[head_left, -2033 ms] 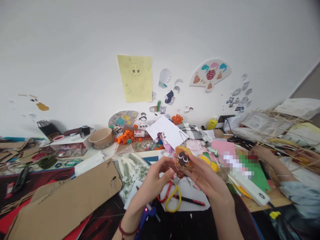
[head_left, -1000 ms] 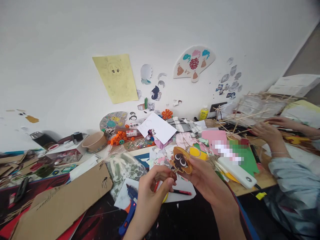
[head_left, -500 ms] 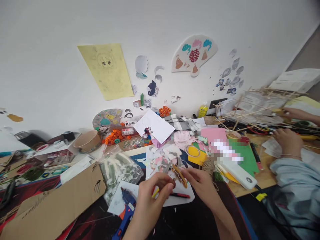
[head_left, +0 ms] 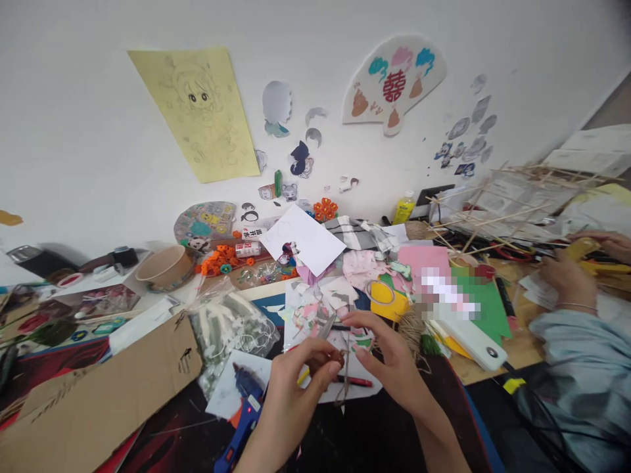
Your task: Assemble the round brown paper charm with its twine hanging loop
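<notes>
My left hand is closed in a pinch on brown twine, which hangs down between my hands. Its exact end in the fingers is partly hidden. My right hand is close by on the right, thumb and fingers apart, with the twine passing near the gap. Just beyond the left fingers shows a grey pointed blade; whether it is held is unclear. Under the hands lies white paper with coloured scraps and a red-and-black pen.
A blue glue gun with a lit red light lies left of my left forearm. Cardboard covers the left side. A twine ball and a white device are on the right. Another person's hand works at the far right.
The yellow ring-shaped piece by my right hand is gone from between my hands, and the right fingers have spread. Twine now shows hanging there. My view has shifted slightly downward.
</notes>
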Motion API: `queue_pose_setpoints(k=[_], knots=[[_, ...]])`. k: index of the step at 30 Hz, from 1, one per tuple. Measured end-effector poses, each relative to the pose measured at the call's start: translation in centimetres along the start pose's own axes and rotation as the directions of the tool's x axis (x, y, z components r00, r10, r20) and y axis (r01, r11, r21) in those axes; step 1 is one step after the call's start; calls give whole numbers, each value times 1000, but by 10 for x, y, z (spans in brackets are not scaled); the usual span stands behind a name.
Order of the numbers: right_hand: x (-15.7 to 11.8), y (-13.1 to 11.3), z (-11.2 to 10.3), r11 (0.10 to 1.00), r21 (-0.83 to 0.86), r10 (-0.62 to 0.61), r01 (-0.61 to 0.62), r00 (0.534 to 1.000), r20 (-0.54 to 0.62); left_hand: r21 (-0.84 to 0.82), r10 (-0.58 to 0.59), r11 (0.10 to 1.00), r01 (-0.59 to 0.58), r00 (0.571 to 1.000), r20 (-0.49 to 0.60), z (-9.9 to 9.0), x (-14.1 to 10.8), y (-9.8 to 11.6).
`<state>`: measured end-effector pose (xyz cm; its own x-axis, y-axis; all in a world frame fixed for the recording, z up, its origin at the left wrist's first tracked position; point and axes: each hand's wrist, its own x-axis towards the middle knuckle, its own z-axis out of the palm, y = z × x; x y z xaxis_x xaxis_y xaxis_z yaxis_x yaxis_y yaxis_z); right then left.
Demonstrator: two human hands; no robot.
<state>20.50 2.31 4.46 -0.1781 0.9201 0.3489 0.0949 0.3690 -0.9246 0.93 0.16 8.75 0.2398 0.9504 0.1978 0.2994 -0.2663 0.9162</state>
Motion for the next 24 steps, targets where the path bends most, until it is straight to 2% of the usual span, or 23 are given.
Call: queue_pose_setpoints(k=[3,8,11,17,19,22,24], knots=[[2,-1,0,987,136,59,-81,986,159,34,-21,999,21,1000,23,0,1,-1],[1,4,-2,975,51,205,-215,967,154,71,-64,996,59,996,65,3,-1,-11],[-1,5,-6,965,-8,257,-262,943,210,105,-106,990,96,991,88,9,-2,-23],[-6,24,-23,949,-142,313,-281,889,333,248,-187,958,144,969,160,31,-4,-47],[-7,36,-28,937,-205,340,-284,878,338,369,-184,923,106,966,181,37,-4,-55],[-7,54,-30,884,-422,350,-203,885,306,547,-170,836,41,967,188,46,-2,-70],[-5,62,-28,849,-501,355,-169,884,304,609,-162,793,21,971,177,50,0,-80]])
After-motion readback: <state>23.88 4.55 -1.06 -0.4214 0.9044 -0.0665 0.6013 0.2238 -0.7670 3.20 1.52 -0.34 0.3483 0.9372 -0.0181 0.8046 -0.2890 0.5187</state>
